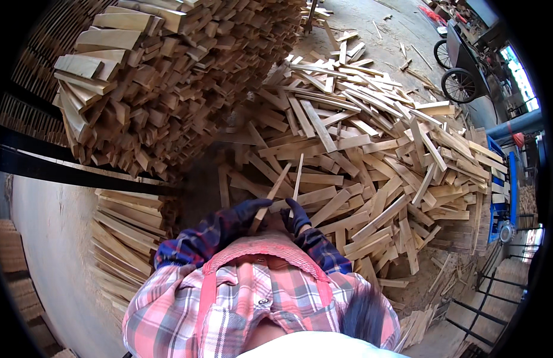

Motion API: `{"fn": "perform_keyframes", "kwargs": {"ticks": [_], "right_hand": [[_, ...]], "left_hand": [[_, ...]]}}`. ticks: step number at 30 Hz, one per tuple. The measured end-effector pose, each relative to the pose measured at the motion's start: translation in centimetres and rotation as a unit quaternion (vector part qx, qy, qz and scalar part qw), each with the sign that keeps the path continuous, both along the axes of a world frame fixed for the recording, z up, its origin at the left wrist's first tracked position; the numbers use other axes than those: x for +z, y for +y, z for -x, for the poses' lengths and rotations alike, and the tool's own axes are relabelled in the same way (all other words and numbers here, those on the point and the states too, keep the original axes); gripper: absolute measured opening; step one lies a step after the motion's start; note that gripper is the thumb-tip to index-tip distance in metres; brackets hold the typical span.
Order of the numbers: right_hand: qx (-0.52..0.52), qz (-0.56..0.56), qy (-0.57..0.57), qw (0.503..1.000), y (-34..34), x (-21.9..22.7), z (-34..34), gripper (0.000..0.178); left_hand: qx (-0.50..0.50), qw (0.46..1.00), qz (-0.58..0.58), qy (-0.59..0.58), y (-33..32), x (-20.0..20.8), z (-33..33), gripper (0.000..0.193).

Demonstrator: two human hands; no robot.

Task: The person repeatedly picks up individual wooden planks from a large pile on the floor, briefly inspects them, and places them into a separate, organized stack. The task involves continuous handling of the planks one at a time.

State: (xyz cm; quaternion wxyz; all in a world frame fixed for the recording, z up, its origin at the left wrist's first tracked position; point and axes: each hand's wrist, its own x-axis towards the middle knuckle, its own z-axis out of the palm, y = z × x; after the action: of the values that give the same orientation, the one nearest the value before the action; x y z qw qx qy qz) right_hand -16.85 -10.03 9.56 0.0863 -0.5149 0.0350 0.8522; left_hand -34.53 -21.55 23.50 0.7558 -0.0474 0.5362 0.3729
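My left hand (252,207), in a dark blue glove, is closed round a narrow wooden slat (277,182) that tilts up and to the right. Close beside it, my right hand (298,217), gloved alike, grips a second wooden slat (298,173), seen edge-on and nearly upright. Both hands are in front of my pink apron (264,244), and the lower ends of the slats are partly hidden by the gloves. Just beyond and to the right spreads a large loose heap of pale wooden slats (330,206).
A tall stack of wooden slats (169,89) rises at the far left, held by a black metal frame (62,167). Lower at left is another slat stack (124,238). A two-wheeled cart (464,65) stands at the far right, with blue machinery (512,191) along the right side.
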Motion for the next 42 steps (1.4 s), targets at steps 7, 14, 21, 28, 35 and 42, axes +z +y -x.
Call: {"fn": "perform_keyframes", "kwargs": {"ticks": [7,14,21,28,35,42], "right_hand": [[0.002,-0.423,-0.054,0.905,20.1,0.4,2.4,0.024],[0.170,-0.266,0.190,0.930,25.4,14.6,10.6,0.036],[0.156,-0.245,0.040,0.956,8.4,3.1,8.2,0.047],[0.205,-0.225,0.001,0.953,5.7,2.1,4.2,0.049],[0.271,-0.040,0.148,0.950,1.1,3.6,-3.5,0.049],[0.147,0.054,0.195,0.968,-3.6,9.4,-10.8,0.051]], "left_hand": [[0.171,0.981,0.074,-0.050,-4.7,-1.7,-1.7,0.045],[0.094,0.949,-0.125,0.273,-1.8,4.6,-2.7,0.067],[0.056,0.847,-0.172,0.500,-0.8,3.7,-7.3,0.071],[0.215,0.973,-0.079,-0.002,-1.9,0.9,-10.1,0.049],[0.208,0.975,0.020,-0.073,-1.3,-1.7,-9.9,0.049],[0.009,0.996,-0.039,0.085,0.3,-2.8,-11.9,0.039]]}}
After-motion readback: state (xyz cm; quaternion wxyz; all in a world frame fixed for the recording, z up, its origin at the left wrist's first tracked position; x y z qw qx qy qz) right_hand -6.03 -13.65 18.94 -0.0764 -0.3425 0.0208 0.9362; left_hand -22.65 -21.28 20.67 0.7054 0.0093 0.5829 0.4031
